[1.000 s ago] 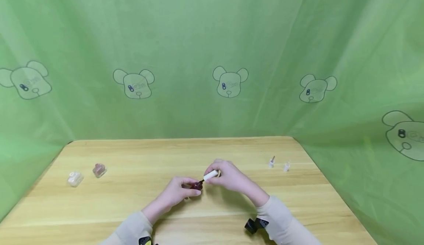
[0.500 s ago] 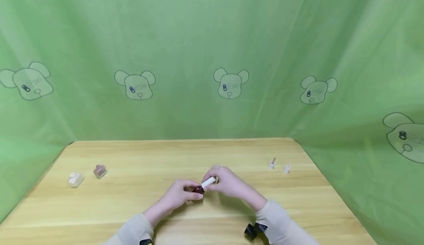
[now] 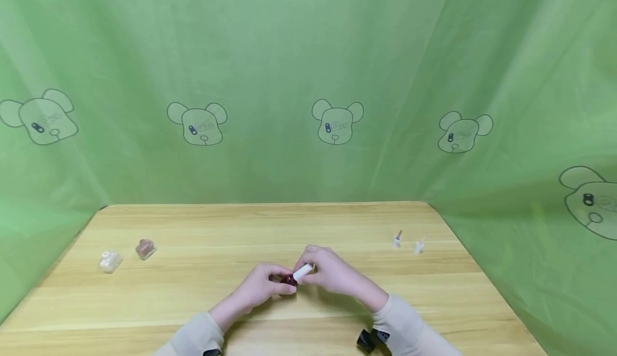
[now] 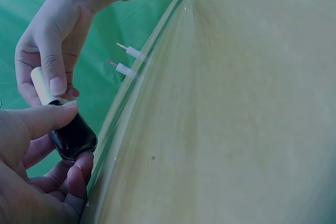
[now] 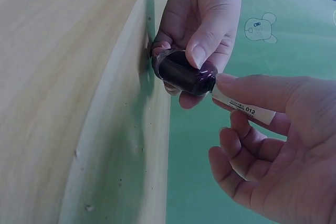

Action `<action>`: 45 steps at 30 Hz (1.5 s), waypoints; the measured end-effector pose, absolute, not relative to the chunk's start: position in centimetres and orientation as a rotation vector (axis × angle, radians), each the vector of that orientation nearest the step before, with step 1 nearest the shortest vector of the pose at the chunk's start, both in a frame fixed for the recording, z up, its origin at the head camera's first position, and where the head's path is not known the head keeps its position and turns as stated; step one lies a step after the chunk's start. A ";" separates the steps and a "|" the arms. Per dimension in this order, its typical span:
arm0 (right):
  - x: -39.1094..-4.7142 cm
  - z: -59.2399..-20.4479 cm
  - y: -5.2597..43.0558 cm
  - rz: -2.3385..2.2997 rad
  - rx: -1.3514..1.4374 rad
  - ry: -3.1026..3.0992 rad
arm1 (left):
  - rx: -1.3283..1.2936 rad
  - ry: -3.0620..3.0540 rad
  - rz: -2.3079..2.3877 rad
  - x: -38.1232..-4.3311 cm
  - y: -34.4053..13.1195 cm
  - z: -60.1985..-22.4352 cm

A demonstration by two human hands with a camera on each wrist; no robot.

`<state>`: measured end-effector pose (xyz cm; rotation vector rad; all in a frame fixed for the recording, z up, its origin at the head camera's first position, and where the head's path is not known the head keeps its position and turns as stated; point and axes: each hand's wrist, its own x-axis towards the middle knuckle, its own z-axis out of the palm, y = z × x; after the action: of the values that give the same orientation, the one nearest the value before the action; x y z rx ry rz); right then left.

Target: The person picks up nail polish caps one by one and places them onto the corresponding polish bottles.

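Observation:
A dark red nail polish bottle (image 5: 181, 73) lies tilted between the thumb and fingers of my left hand (image 3: 259, 287). My right hand (image 3: 332, 271) pinches its white cap (image 3: 303, 272), which sits at the bottle's neck; the right wrist view shows "012" printed on the cap (image 5: 244, 107). No brush shows between cap and bottle, so it is hidden inside. In the left wrist view the dark bottle (image 4: 74, 137) points its cap up and left, toward the right hand's thumb and fingers.
Two open polish bottles, one clear-white (image 3: 110, 262) and one mauve (image 3: 145, 249), stand at the table's left. Two white brush caps (image 3: 397, 239) (image 3: 419, 246) stand brush-up on the right. A green curtain (image 3: 270, 152) hangs behind the wooden table (image 3: 217, 227).
My right hand has moved down and left, bringing the cap onto the bottle's neck; the dark brush seen earlier between them is now out of sight. My left hand has barely moved.

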<state>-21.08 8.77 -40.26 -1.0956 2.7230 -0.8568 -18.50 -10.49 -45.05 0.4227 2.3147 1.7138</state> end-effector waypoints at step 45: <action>-22.1 -39.3 9.4 -1.193 -0.939 2.595 | 0.374 2.239 1.754 -18.9 -10.9 -45.5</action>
<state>-22.09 9.42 -39.31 -0.9393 2.5954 -1.1934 -18.95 -10.95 -45.53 0.3737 2.2393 1.7543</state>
